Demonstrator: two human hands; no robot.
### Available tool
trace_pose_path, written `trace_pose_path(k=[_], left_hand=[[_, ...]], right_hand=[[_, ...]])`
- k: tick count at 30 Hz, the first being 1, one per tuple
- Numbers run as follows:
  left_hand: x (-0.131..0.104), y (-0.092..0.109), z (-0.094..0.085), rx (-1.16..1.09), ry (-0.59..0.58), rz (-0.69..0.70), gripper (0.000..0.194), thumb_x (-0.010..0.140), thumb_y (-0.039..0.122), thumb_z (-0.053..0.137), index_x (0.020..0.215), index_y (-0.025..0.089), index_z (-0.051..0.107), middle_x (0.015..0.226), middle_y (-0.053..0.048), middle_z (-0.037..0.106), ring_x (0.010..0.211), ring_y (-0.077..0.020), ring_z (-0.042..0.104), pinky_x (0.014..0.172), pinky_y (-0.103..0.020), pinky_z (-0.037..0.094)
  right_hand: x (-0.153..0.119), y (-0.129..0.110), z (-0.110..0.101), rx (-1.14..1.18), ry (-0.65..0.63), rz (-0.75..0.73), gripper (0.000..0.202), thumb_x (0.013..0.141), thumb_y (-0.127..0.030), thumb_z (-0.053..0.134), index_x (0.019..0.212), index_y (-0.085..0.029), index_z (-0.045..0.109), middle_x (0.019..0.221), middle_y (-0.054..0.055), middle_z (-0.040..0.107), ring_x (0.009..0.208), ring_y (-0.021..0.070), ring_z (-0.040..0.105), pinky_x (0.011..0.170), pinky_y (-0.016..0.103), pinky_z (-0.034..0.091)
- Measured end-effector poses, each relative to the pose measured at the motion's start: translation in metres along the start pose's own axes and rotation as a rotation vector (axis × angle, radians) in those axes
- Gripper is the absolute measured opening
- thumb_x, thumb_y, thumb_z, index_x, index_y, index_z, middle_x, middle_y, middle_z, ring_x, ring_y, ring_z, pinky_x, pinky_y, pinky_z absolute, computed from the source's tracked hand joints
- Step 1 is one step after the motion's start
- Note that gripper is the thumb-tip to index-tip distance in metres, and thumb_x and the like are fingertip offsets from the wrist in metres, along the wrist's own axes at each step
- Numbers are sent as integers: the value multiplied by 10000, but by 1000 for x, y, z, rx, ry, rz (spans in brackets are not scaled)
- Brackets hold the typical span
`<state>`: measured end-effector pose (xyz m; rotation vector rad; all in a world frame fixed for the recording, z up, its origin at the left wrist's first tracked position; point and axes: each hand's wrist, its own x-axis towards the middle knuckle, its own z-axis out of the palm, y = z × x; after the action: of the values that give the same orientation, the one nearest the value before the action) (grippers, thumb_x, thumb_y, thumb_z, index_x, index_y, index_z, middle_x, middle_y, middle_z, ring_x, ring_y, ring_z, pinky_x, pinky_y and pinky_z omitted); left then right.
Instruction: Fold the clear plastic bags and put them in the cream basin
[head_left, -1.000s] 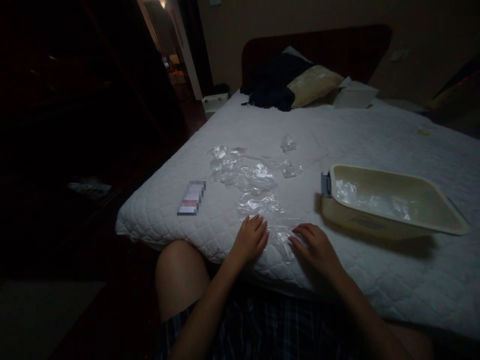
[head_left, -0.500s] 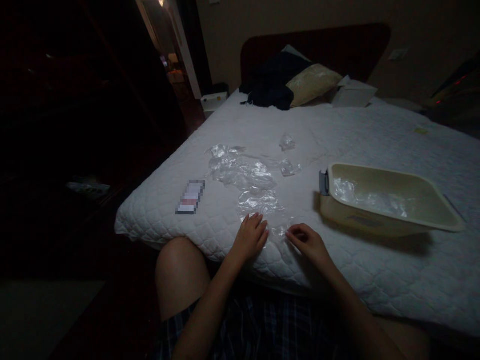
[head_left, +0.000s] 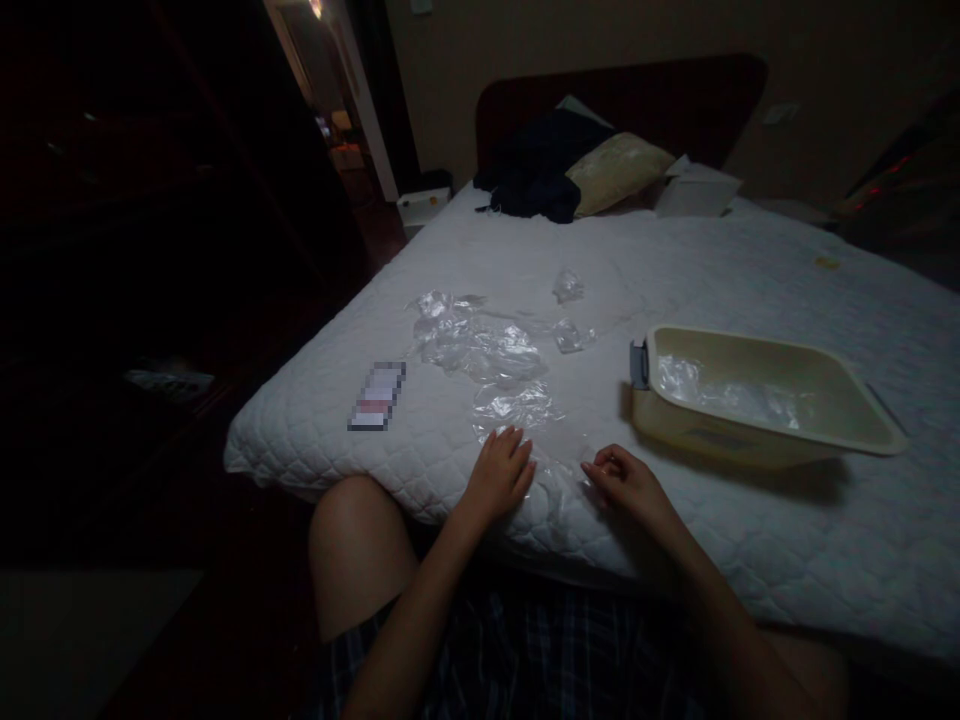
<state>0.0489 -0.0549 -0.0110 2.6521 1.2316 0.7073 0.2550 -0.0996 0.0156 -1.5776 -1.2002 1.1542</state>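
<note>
My left hand (head_left: 501, 472) lies with its fingers stretched out, pressing a clear plastic bag (head_left: 553, 482) against the bed near its front edge. To the right, my right hand (head_left: 624, 480) is closed in a pinch on the edge of this thin bag. Just beyond my hands, several more crumpled clear bags (head_left: 487, 345) spread over the quilted white cover. Two small crumpled pieces of clear plastic lie apart from them, one piece (head_left: 568, 287) farther back and another piece (head_left: 571, 336) nearer. The bag's outline is hard to make out in the dim light.
A cream plastic bin (head_left: 735, 435) with grey handles stands at the right, clear plastic inside. Left of the bags lies a blurred-out phone-shaped object (head_left: 377, 396). Dark clothing (head_left: 540, 170), a beige pillow (head_left: 619, 172) and a white box (head_left: 697, 192) sit by the headboard (head_left: 675, 95).
My right hand has shifted slightly right, away from my left hand, drawing the bag's edge with it. The left hand stays nearly in place. The view has turned slightly.
</note>
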Motion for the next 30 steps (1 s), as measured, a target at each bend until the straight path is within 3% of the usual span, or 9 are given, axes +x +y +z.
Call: trace_pose_path(k=[5,9,14,18,23,30], left_hand=[[-2,-3,-1,-134,40,-17,360,844,298,417,1176,164,459,1304,-134,417,1230,-238,350,1009,-475,302],[-1,-7,-1,-368,120,-86,328,847,274,415,1155,179,474,1266,-110,461,1194,-198,401,993,-417,354],[3,-14,-6,-732,240,-322,234,829,258,440,1023,186,550,1094,-72,582,1055,-172,524,933,-361,415],[3,-21,-13,-931,312,-457,236,817,256,449,1020,179,543,1099,-72,592,1033,-173,546,916,-349,426],[0,-26,-18,-841,324,-434,255,825,223,407,1037,174,540,1209,-84,532,1137,-180,475,971,-367,377],[-5,-28,-12,-552,235,-164,409,788,63,368,1147,214,495,1305,-58,446,1226,-171,373,1027,-440,306]], right_hand=[[2,13,-10,-86,17,-9,316,641,-474,614,703,-201,468,418,-82,415,354,80,377,365,194,263],[5,21,-17,-189,68,-29,319,637,-486,615,687,-195,494,468,-55,453,404,93,405,388,204,276],[5,20,-21,-210,43,-2,344,625,-508,612,634,-190,483,466,-44,442,403,90,384,376,207,263],[4,19,-22,-125,21,88,358,642,-524,590,621,-199,443,439,-62,397,364,78,342,354,204,235],[4,21,-22,-196,36,30,354,673,-529,561,617,-189,478,462,-44,433,395,87,364,377,212,245],[6,-2,-26,-458,187,-154,360,737,-521,488,640,-177,535,561,12,541,533,146,499,498,247,360]])
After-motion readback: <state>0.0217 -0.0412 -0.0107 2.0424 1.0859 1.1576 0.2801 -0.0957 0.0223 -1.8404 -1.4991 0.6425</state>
